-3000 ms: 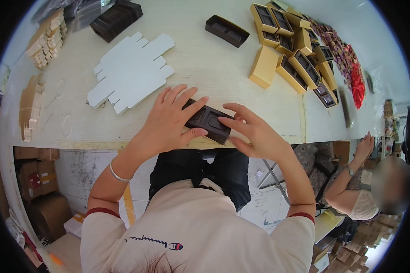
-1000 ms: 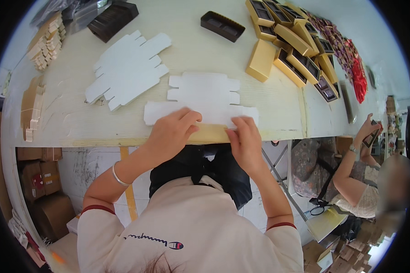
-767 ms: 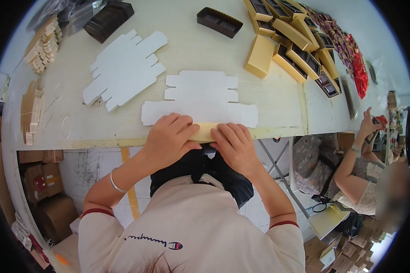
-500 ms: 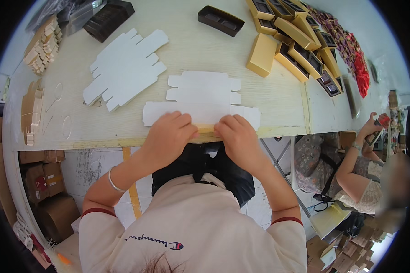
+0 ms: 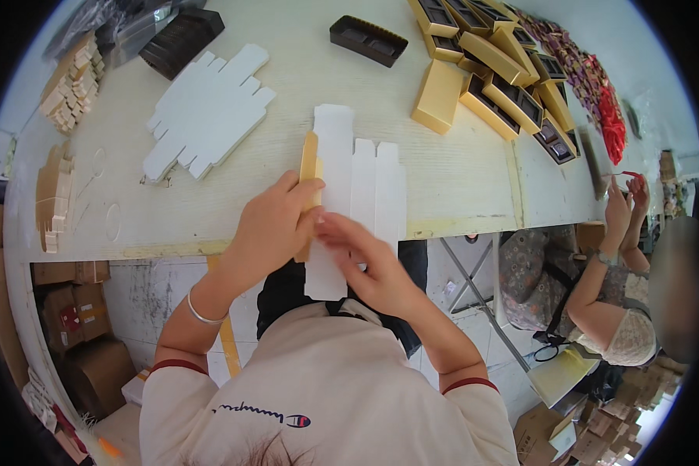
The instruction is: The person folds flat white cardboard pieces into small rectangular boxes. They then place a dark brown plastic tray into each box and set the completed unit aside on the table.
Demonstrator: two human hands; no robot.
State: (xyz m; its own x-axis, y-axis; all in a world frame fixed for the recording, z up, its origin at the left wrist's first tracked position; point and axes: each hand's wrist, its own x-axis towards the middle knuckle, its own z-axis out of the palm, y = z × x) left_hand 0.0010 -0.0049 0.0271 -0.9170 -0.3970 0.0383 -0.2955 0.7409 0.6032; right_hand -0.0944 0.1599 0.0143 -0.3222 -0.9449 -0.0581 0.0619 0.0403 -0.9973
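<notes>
A flat die-cut box blank [image 5: 355, 182], white on this side and gold on the other, lies lengthwise across the near edge of the pale table [image 5: 287, 93], one end hanging over the edge. My left hand [image 5: 270, 229] grips its left flap, folded up so the gold side shows. My right hand [image 5: 365, 260] presses on the blank's near end beside the left hand.
A stack of white flat blanks [image 5: 206, 109] lies at the left. A dark plastic tray [image 5: 367, 40] sits at the back, gold boxes [image 5: 489, 70] with dark inserts at the back right. Another person [image 5: 606, 287] sits at the right. Cardboard cartons [image 5: 78, 311] stand under the table.
The blank has been turned from lying crosswise along the table edge to lying lengthwise, and its left flap is folded up. Three seconds ago both hands held a dark tray instead.
</notes>
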